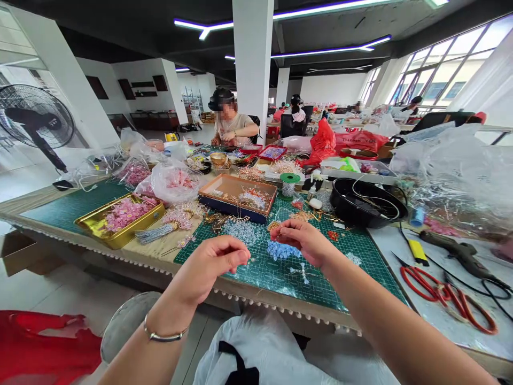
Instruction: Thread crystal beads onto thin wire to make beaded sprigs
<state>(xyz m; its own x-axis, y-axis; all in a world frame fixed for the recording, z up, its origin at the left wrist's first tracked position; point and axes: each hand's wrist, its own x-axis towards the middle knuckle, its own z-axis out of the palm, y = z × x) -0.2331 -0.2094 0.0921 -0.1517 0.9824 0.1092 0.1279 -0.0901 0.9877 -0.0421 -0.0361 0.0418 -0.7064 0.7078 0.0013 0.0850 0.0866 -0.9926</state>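
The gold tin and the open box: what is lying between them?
In the head view, a plastic bag and, in front of it, pink decorations lie between the gold tin and the open box.

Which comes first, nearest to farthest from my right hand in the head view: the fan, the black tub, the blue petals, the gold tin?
From your right hand:
1. Blue petals: close by, on its left
2. Black tub: to the right, farther back
3. Gold tin: well to the left
4. Fan: far left, beyond the tin
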